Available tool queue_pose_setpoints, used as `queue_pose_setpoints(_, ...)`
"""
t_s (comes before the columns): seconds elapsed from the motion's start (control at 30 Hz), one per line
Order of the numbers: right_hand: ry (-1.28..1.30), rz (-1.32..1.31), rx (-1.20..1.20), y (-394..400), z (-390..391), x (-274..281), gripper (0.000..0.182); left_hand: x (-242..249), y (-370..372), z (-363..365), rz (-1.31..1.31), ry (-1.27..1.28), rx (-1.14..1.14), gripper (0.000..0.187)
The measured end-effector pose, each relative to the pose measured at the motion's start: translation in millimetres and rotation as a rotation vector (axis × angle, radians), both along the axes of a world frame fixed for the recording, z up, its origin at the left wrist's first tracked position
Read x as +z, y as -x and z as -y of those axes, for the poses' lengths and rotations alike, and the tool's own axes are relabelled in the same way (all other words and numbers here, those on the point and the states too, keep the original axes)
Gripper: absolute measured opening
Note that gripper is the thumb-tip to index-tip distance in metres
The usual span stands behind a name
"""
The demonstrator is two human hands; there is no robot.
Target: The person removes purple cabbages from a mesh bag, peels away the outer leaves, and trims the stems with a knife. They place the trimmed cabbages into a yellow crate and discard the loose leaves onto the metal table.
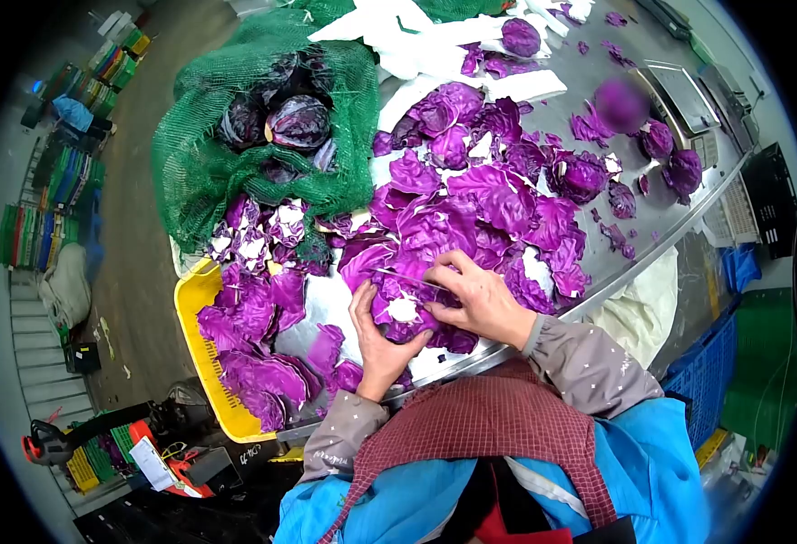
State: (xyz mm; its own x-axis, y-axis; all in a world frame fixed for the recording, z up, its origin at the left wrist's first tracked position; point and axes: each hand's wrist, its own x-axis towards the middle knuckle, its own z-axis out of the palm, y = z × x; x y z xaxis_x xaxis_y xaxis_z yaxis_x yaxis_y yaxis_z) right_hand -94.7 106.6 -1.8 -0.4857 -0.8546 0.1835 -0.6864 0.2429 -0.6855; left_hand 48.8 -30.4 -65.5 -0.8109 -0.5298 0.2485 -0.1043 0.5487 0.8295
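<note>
A purple cabbage [403, 310] with its pale stem end turned up lies at the table's near edge. My left hand [380, 349] curves around its left and near side, gripping it with thumb and fingers. On the far right side, my right hand [480, 299] is closed on a knife, whose thin blade [407, 276] reaches left over the cabbage; its handle is hidden in my fingers. Loose purple cabbage leaves [493, 199] are heaped just beyond both hands. More leaves and pale-cored trimmings fill the yellow crate [200, 349] on the left.
A green mesh sack [176, 172] with several dark cabbages stands open at the far left of the metal table [589, 222]. Peeled cabbages [684, 172] sit at right near a scale [679, 95]. White cloth or wrapping [389, 36] lies at the back. A blue crate [702, 381] stands below right.
</note>
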Motion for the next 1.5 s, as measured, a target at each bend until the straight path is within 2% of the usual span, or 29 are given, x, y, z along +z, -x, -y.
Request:
queue_pose_setpoints(0.13,0.024,-0.091,0.084,3.7,-3.4,-10.5,0.034,4.3,4.9,3.1,0.055,0.009,0.018,0.097)
queue_pose_setpoints(0.23,0.014,-0.179,0.060,2.9,-3.9,-22.6,0.030,7.4,11.0,-0.8,0.052,0.030,0.028,0.096)
queue_pose_setpoints(0.3,0.210,-0.073,-0.088,4.6,-1.8,-29.2,0.019,12.5,14.5,0.2,0.093,0.042,0.033,0.095)
queue_pose_setpoints(0.37,0.171,-0.047,-0.294,13.4,-25.6,-56.1,0.013,7.7,11.8,5.0,0.089,0.057,0.055,0.095)
queue_pose_setpoints(0.43,-0.084,0.251,-0.470,24.7,-58.5,-62.9,0.011,-0.2,6.3,12.1,0.089,-0.062,0.102,0.095)
queue_pose_setpoints(0.47,-0.039,0.288,-0.441,20.4,-60.1,-56.5,0.013,2.4,7.1,12.8,0.085,-0.043,0.079,0.094)
queue_pose_setpoints(0.5,0.127,0.152,-0.383,10.7,-49.8,-48.5,0.016,2.2,8.9,11.1,0.077,0.000,0.061,0.094)
queue_pose_setpoints(0.57,0.055,0.125,-0.250,-5.6,-35.2,-10.6,0.018,9.2,14.2,2.2,0.079,0.040,0.082,0.094)
queue_pose_setpoints(0.63,-0.031,-0.072,-0.194,-16.4,-38.9,-7.6,0.016,11.9,16.2,1.0,0.097,0.047,0.093,0.093)
queue_pose_setpoints(0.77,-0.215,-0.166,-0.196,-35.5,-54.7,-17.1,0.017,10.8,20.8,2.8,0.123,0.029,0.129,0.092)
queue_pose_setpoints(0.97,-0.304,-0.295,-0.365,-31.1,-41.3,-37.7,0.012,10.1,32.1,5.7,0.161,0.065,0.155,0.090)
queue_pose_setpoints(1.0,-0.318,-0.293,-0.387,-24.8,-45.9,-42.6,0.016,9.1,31.9,6.4,0.173,0.081,0.161,0.090)
queue_pose_setpoints(1.03,-0.020,-0.301,-0.560,-15.7,-56.5,-66.5,0.018,8.9,30.2,7.4,0.177,0.082,0.163,0.090)
queue_pose_setpoints(1.07,-0.259,0.012,-0.774,2.4,-74.0,-61.0,0.019,9.3,28.3,9.5,0.167,0.025,0.157,0.090)
queue_pose_setpoints(1.1,-0.068,0.020,-0.844,20.1,-92.0,-53.5,0.021,9.3,27.2,10.9,0.155,-0.032,0.155,0.090)
queue_pose_setpoints(1.17,-0.159,0.117,-0.768,27.2,-94.2,-38.0,0.024,10.5,28.1,8.8,0.162,0.002,0.140,0.089)
queue_pose_setpoints(1.23,-0.069,0.218,-0.551,1.3,-54.5,-26.7,0.034,10.5,34.3,7.4,0.163,0.019,0.158,0.089)
queue_pose_setpoints(1.3,-0.172,0.112,-0.480,-9.4,-17.7,-26.1,0.048,8.9,30.4,10.7,0.151,-0.037,0.146,0.089)
queue_pose_setpoints(1.33,-0.168,0.120,-0.483,-8.5,-14.9,-30.3,0.048,8.0,27.2,12.7,0.158,-0.066,0.139,0.089)
queue_pose_setpoints(1.4,-0.118,0.508,-0.571,0.2,-4.9,-41.8,0.058,4.3,20.6,20.6,0.168,-0.087,0.132,0.090)
queue_pose_setpoints(1.43,-0.065,0.440,-0.615,7.0,-9.8,-60.9,0.056,0.5,18.3,25.7,0.107,-0.284,0.111,0.088)
queue_pose_setpoints(1.5,0.132,0.571,-0.556,11.8,-10.9,-61.7,0.054,13.7,14.3,32.4,-0.012,-0.716,0.060,0.077)
